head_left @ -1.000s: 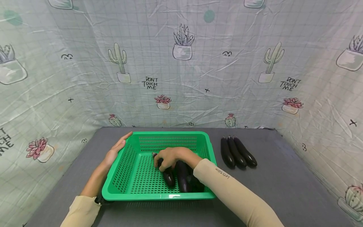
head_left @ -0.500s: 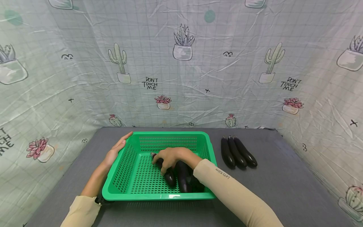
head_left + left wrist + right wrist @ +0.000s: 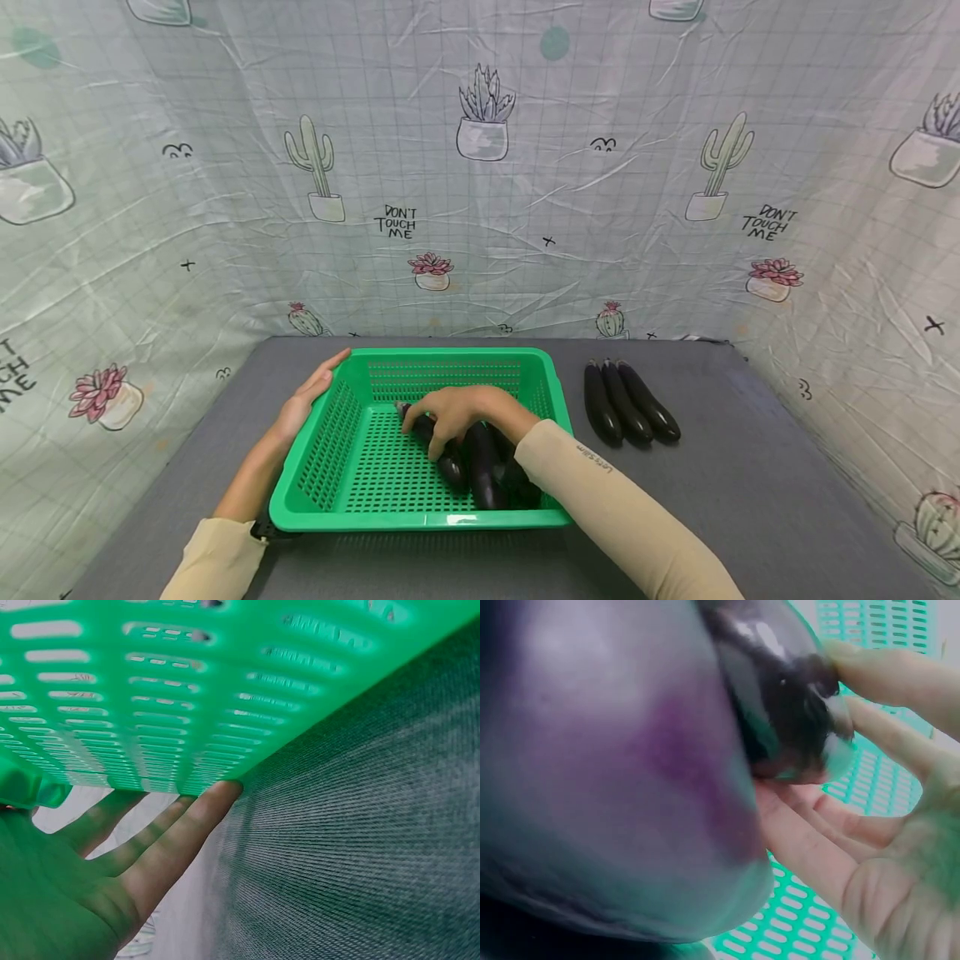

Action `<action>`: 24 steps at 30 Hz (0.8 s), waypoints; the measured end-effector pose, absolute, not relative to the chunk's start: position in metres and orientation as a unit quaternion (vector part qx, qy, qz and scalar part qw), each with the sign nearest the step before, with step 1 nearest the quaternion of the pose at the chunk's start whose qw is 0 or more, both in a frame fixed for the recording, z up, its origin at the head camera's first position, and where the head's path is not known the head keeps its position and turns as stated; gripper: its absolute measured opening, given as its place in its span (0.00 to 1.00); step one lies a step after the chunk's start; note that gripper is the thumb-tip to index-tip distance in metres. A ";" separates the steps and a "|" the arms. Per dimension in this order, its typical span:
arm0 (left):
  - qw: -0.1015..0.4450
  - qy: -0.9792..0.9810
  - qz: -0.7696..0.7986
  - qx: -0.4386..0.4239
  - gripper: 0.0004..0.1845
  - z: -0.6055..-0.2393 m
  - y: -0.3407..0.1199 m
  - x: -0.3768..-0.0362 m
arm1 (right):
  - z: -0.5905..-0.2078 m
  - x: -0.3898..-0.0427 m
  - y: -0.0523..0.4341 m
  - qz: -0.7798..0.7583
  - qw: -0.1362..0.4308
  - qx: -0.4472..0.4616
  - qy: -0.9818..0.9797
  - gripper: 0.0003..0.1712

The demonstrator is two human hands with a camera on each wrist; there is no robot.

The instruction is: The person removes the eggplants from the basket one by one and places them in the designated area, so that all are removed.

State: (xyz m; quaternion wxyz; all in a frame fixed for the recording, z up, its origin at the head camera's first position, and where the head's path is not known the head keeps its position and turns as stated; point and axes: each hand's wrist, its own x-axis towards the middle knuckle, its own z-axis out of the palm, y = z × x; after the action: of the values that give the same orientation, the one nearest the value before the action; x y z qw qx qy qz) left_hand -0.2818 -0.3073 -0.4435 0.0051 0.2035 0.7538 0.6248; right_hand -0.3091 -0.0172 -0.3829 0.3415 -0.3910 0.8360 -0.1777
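Note:
My right hand reaches into a green plastic basket and grips an eggplant lying slanted on the perforated floor, its stem end toward the far left. In the right wrist view, thumb and fingers lie on both sides of this dark, glossy eggplant. A second eggplant lies right beside it, and more dark eggplant shows further right, partly hidden by my forearm. On the outside of the basket's left wall rests my left hand. Its fingers are straight and touch the basket's side.
Three eggplants lie side by side on the grey tabletop, right of the basket. A patterned plastic sheet with plant drawings encloses the table at the back and sides.
The gripped eggplant has turned slightly: its stem end shifted left and its blunt end right, against its neighbour. The right hand moved only a little with it. My left hand and the basket stayed put.

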 end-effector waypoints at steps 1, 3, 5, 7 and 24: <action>0.003 0.756 0.622 0.203 0.31 -0.443 -0.307 -0.282 | -0.382 -0.309 -0.017 -0.181 0.341 -0.394 0.834 0.35; 0.003 0.757 0.622 0.202 0.31 -0.443 -0.307 -0.282 | -0.380 -0.309 -0.016 -0.187 0.341 -0.398 0.831 0.34; 0.003 0.758 0.620 0.202 0.31 -0.443 -0.307 -0.282 | -0.378 -0.309 -0.016 -0.192 0.340 -0.401 0.829 0.34; 0.003 0.758 0.621 0.201 0.31 -0.442 -0.307 -0.282 | -0.376 -0.308 -0.015 -0.198 0.341 -0.401 0.827 0.35; 0.003 0.754 0.624 0.207 0.31 -0.443 -0.309 -0.283 | -0.346 -0.303 0.002 -0.226 0.258 -0.445 0.827 0.33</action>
State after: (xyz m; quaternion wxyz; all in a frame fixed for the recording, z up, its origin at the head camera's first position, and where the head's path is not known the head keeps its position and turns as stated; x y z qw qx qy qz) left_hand -0.2827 -0.3086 -0.4432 0.0032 0.2066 0.7537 0.6238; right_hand -0.3031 0.0022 -0.3459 0.2578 -0.4453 0.8271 -0.2261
